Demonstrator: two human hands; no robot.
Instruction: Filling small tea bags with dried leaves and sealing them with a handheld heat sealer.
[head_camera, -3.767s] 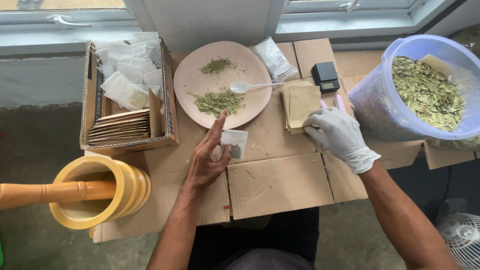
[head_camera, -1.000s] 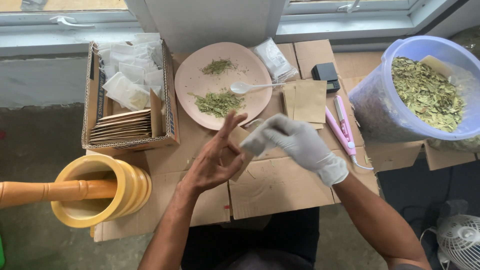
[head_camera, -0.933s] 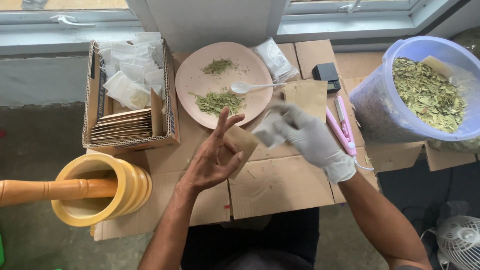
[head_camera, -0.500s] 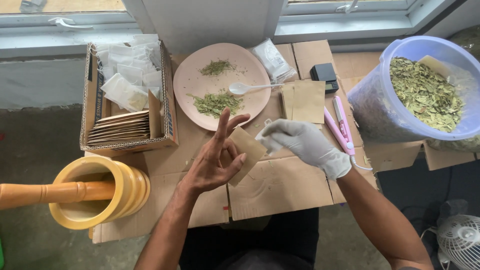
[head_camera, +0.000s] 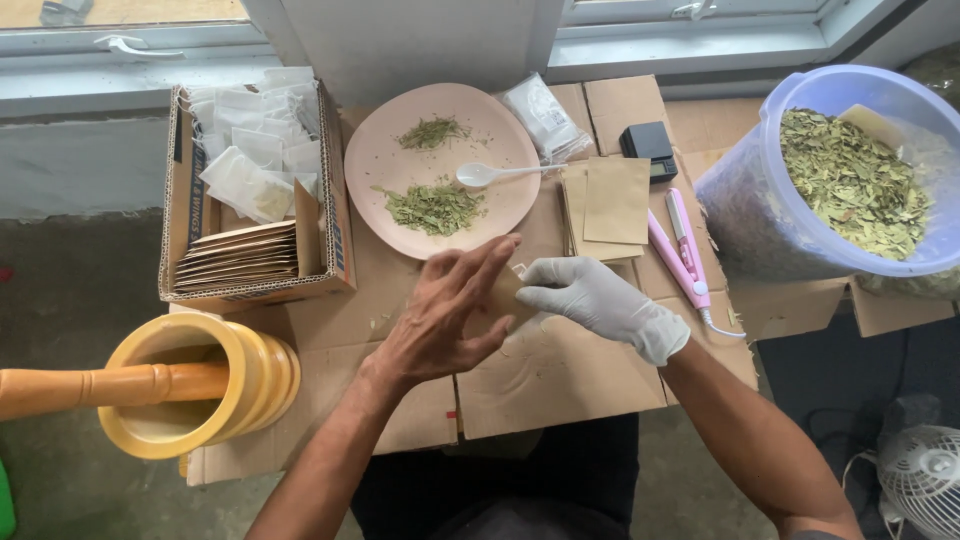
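Far to the left of my left hand sits a yellow wooden mortar (head_camera: 195, 385) with its long pestle (head_camera: 100, 385) resting in it, and above that a corrugated cardboard box (head_camera: 255, 190) packed with flat brown envelopes and white sachets. My bare left hand (head_camera: 440, 320) hovers over the cardboard-covered desk (head_camera: 560, 375), fingers spread and loose, holding nothing that I can see. Just above it lies a round pink plate (head_camera: 440, 165) with two heaps of dried green herb and a white plastic spoon (head_camera: 500, 175). Right beside it, nearly touching, my white-gloved right hand (head_camera: 600, 300) pinches a small pale sachet (head_camera: 520, 270) at the fingertips, though most of it is hidden. Above that hand is a stack of brown paper pouches (head_camera: 612, 205), a small black scale (head_camera: 650, 145), then a pink sealing tool (head_camera: 680, 250), and furthest right a translucent lilac tub (head_camera: 850, 175) of dried leaves.
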